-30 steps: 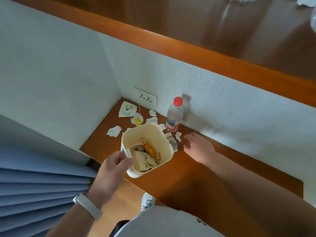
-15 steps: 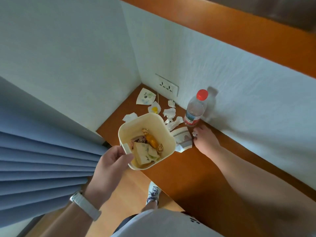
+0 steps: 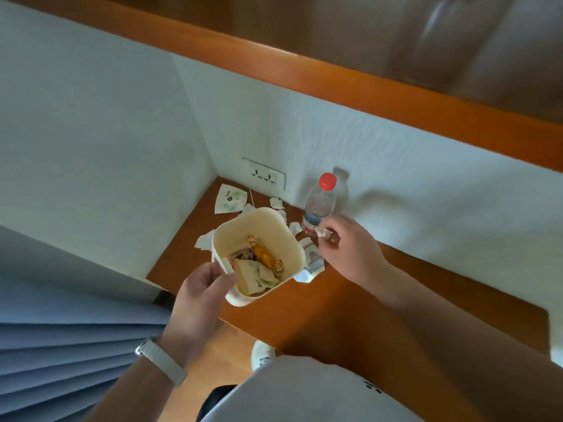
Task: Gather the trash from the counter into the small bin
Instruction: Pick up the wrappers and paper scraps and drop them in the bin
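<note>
Since half a second ago: right hand [image 3: 350,251] lifted off the brown wooden surface [image 3: 350,303], now raised beside the clear plastic bottle with the red cap [image 3: 318,205], fingers [image 3: 330,236] pinched shut on a small crumpled white paper scrap [image 3: 321,232]. Left hand [image 3: 198,295] unchanged in its job: clamped on the near rim tab of the small cream plastic bin [image 3: 259,226], held above the surface edge and tilted toward the right hand, probably so the scrap has a short drop. Already in the bin: a gold-wrapped sweet [image 3: 265,256] and folded printed paper. Left on the surface: torn white paper bits [image 3: 204,239] behind and left of the bin, a floral printed wrapper [image 3: 229,201] in the corner, a larger crumpled wrapper [image 3: 312,263] just right of the bin. Right wrist bent, forearm angled in from the lower right; left forearm rising from below, pale band on the wrist.
</note>
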`<state>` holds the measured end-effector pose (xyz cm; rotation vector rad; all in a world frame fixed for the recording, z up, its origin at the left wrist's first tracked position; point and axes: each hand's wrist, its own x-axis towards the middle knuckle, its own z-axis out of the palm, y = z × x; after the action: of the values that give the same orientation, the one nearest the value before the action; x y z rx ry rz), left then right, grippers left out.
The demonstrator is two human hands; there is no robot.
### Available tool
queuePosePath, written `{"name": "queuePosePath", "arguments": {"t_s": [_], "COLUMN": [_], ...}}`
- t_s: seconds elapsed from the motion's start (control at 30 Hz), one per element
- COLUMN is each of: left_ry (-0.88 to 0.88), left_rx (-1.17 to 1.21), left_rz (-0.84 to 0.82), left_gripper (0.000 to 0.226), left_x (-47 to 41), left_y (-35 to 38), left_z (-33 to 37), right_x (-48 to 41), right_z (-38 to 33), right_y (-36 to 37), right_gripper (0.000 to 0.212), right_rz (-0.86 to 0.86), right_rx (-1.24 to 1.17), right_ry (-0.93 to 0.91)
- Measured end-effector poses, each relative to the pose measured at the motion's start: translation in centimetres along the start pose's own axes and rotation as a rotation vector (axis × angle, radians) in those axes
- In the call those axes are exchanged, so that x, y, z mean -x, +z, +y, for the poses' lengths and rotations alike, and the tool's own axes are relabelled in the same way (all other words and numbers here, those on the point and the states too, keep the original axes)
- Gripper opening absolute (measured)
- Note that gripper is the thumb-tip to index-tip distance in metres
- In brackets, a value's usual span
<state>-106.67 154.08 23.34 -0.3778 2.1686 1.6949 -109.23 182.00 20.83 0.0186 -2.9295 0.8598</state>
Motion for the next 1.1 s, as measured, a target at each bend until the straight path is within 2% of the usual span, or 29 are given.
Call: {"name": "queuePosePath", "arguments": {"t_s": [0.07,0.17,0.27,0.47,0.73,0.83,1.0,1.1], "left_ry": [0.007,0.014,0.038,0.066,0.015,-0.007,-0.024,-0.06], "left_rx": [-0.006,-0.013,-0.036,-0.066,-0.056,-0.031,-0.015,0.004], "left_rz": [-0.038,-0.093,-0.115,-0.102,-0.092,-0.072,-0.045,-0.015], "left_gripper": [0.013,0.034,0.04,0.062,0.05,0.059,0.057,0.036], "left_x": [-0.6,-1.3,-1.7,-2.2,-2.0,-1.8,-1.4,-1.1], "left_y": [-0.2,-0.5,-1.1,-2.4,-3.2,-3.4,-4.1,-4.2], "left_z": [0.2,0.9,1.3,1.8,1.0,0.8,0.4,-0.1], "right_x": [-0.2,-0.6,-0.4,0.0,1.3,1.4,1.6,1.4], "right_z": [-2.1,-4.9,-6.3,-7.4,-7.4,-5.8,-0.4,2.2], "right_y": [-1.0,-1.7,-1.8,-1.1,-0.6,0.0,3.8,6.6], "right_gripper": [0.019,0.02,0.02,0.029,0.037,0.035,0.04,0.045], "right_rz": [0.031,0.012,-0.042,-0.223,-0.248,-0.22,-0.293,-0.314], "right_rx": [-0.041,-0.074,-0.052,0.008,-0.135,-0.17,-0.059,0.043], "right_ry": [-0.056,-0.131,-0.195,-0.131,-0.005,0.089,0.248,0.33]}}
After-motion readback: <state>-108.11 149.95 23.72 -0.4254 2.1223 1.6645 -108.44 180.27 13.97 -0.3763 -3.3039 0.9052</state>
